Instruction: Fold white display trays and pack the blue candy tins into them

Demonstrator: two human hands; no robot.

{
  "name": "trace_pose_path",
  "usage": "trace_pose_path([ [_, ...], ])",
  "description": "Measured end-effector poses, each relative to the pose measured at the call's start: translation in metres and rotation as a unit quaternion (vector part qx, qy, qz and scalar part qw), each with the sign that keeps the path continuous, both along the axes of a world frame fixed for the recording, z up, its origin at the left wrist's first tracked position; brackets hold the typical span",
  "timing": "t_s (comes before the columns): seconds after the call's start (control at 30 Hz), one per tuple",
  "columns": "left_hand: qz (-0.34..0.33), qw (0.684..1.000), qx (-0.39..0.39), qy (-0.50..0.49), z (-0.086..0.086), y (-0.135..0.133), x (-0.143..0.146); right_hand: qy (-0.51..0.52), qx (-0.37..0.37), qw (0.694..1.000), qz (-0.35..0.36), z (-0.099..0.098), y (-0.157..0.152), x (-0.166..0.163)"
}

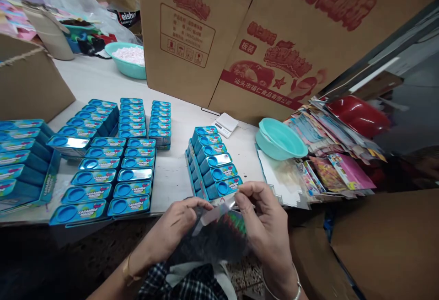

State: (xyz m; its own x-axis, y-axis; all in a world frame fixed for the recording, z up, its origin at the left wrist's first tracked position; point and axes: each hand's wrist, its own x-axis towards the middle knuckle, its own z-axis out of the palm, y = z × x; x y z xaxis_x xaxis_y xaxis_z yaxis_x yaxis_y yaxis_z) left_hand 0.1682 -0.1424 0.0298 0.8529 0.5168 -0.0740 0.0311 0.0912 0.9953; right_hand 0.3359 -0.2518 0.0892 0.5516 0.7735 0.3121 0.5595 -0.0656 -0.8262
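Observation:
In front of my lap, a thin, translucent plastic strip [216,214] stretches between my two hands. My right hand [265,227] is closed, pinching the strip's right end between thumb and fingertips. My left hand [180,222] is closed too, its fingertips at the strip's left end. Below the strip, a dark, blurred patch shows green and red; I cannot make out whether it is part of the plastic. Just beyond my hands, a display tray [200,181] of blue candy packs [219,159] stands at the table's front edge, the packs upright in rows.
More blue packs [94,179] stand in trays across the left. A large cardboard carton [192,76] rises behind. Near it are a small white scale [225,125], turquoise bowls [279,140], stacked printed bags [318,172] and a bowl [128,69] of pale pieces. Another carton [387,236] is at right.

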Motion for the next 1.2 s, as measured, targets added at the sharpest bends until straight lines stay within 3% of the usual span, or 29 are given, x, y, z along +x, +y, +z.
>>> trace_pose_path([
  [0.1,-0.007,0.999,-0.017,0.026,0.004,-0.001,0.006,0.021,0.014,0.999,-0.026,-0.005,0.01,0.003],
  [0.27,0.034,0.997,-0.025,0.071,0.007,0.006,0.022,0.009,-0.009,1.0,-0.027,-0.015,0.017,0.008],
  [0.67,0.058,0.994,-0.01,0.09,0.003,0.01,0.032,-0.196,-0.026,0.979,-0.056,-0.027,0.025,0.017],
  [0.97,0.053,0.994,-0.081,0.053,-0.014,0.01,0.048,-0.161,-0.036,0.986,-0.019,-0.03,0.029,0.022],
  [1.2,0.094,0.988,-0.103,0.062,-0.032,0.002,0.06,-0.1,-0.028,0.994,-0.036,-0.034,0.03,0.027],
])
